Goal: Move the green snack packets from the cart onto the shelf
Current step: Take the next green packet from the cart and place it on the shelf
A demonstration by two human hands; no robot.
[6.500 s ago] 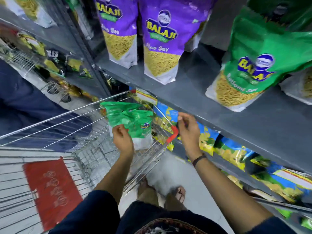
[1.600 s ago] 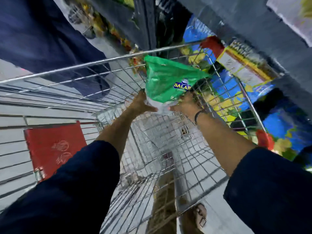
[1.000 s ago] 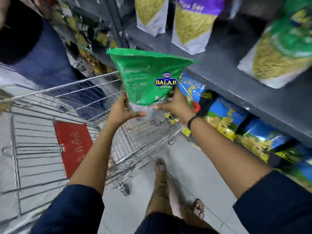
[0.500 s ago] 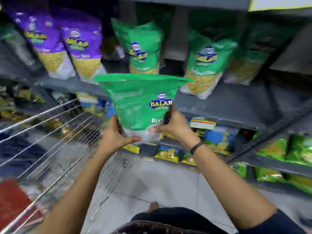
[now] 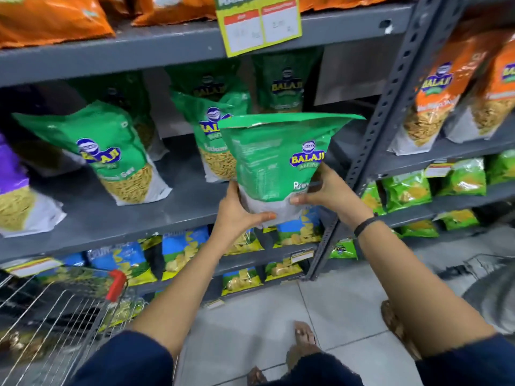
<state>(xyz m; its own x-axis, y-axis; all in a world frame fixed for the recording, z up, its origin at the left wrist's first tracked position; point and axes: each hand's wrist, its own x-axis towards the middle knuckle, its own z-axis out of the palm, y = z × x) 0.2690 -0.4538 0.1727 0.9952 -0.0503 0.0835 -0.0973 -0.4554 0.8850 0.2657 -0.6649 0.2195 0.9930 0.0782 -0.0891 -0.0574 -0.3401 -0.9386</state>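
Observation:
I hold a green Balaji snack packet (image 5: 276, 162) upright in both hands, just in front of the grey shelf (image 5: 184, 207). My left hand (image 5: 237, 210) grips its lower left corner and my right hand (image 5: 326, 190) its lower right side. The packet's base hangs slightly in front of and below the shelf's front edge. Other green packets stand on that shelf: one at the left (image 5: 111, 151), one right behind the held packet (image 5: 211, 140), and more at the back (image 5: 284, 82). The wire cart (image 5: 64, 316) with a red corner cap is at the lower left.
A grey perforated upright post (image 5: 390, 101) stands just right of the held packet. Orange packets (image 5: 434, 93) fill the neighbouring bay. A purple packet (image 5: 11, 174) sits at the far left. Blue and yellow chip bags (image 5: 178, 252) line the lower shelves. A price tag (image 5: 259, 23) hangs above.
Both hands carried the green packet up out of the cart and rightward to the shelf bay with the green packets; it is now closer to the shelf.

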